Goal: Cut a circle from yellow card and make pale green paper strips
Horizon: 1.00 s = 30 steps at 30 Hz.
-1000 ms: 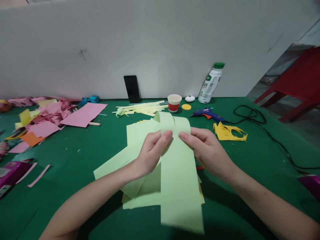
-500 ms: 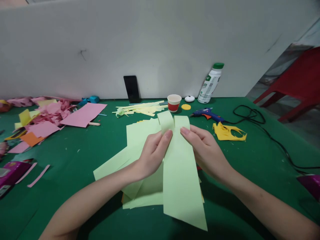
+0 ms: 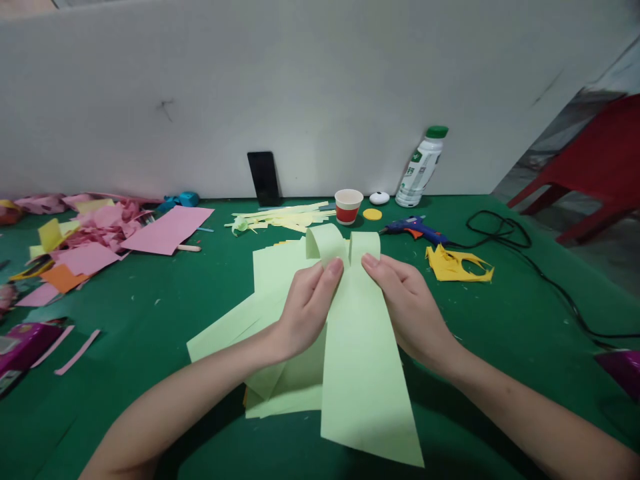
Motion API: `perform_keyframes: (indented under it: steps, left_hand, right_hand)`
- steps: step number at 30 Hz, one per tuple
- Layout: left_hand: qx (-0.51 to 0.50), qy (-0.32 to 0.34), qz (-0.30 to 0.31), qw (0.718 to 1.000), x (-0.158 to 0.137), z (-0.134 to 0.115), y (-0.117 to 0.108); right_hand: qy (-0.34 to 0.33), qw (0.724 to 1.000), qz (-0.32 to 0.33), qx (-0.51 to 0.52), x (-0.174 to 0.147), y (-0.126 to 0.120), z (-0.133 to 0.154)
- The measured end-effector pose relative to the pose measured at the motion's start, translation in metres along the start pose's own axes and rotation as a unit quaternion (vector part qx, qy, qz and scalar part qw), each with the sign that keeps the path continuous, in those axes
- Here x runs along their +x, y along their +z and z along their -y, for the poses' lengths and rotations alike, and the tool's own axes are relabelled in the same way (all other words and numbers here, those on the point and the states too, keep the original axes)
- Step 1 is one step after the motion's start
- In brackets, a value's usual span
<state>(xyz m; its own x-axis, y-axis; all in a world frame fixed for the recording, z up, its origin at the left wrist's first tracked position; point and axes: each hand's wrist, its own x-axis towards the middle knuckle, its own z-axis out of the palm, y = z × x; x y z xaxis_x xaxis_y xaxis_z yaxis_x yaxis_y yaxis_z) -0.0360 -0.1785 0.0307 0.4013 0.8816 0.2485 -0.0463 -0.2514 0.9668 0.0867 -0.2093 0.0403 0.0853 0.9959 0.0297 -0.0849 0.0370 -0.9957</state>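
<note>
Between my two hands hangs a long light green paper strip (image 3: 365, 373), its top end split into two curled flaps. My left hand (image 3: 310, 300) pinches it near the left flap, thumb on the front. On the other side, my right hand (image 3: 407, 297) grips the right edge just under the second flap, also with the thumb in front. The fingers behind the paper are hidden. Below and to the left lies a stack of light green paper sheets (image 3: 280, 280), partly covered by my left forearm and the strip.
Behind stand a paper cup (image 3: 349, 207), a phone (image 3: 264, 179) and a white bottle (image 3: 421, 167) against the wall. To the right are a blue glue gun (image 3: 415, 229) with its cord and a yellow paper scrap (image 3: 457, 265). Pink paper scraps (image 3: 107, 223) pile up at left.
The left flap has opened and leaned further left, widening the gap between the flaps. The strip's lower end has swung slightly and spread toward me. Both hands keep their hold.
</note>
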Motion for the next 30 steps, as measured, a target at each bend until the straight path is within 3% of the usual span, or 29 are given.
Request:
perform_keyframes:
  steps: [3, 8, 17, 23, 30]
  left_hand:
    - [-0.011, -0.013, -0.011, 1.0, 0.0012, 0.0003, -0.0009]
    - [-0.037, -0.008, -0.005, 0.999, 0.003, 0.0015, -0.0029]
    - [-0.022, -0.011, 0.049, 0.999, -0.0026, -0.0021, -0.0006]
    - [-0.024, -0.016, 0.02, 0.999, -0.0035, -0.0054, 0.0002]
    - [-0.099, -0.03, -0.008, 0.995, 0.0017, -0.0033, -0.0008]
  right_hand:
    - [-0.01, 1.0, 0.014, 0.019, 0.0019, -0.0024, 0.0008]
    - [-0.02, 0.993, 0.108, 0.04, 0.0047, -0.0077, 0.0074]
    - [-0.025, 0.998, 0.049, -0.022, -0.0008, -0.0044, 0.0063]
    - [-0.05, 0.998, 0.019, -0.026, -0.0025, -0.0009, 0.0058]
    - [-0.042, 0.995, 0.09, 0.009, 0.0002, -0.0071, 0.0068]
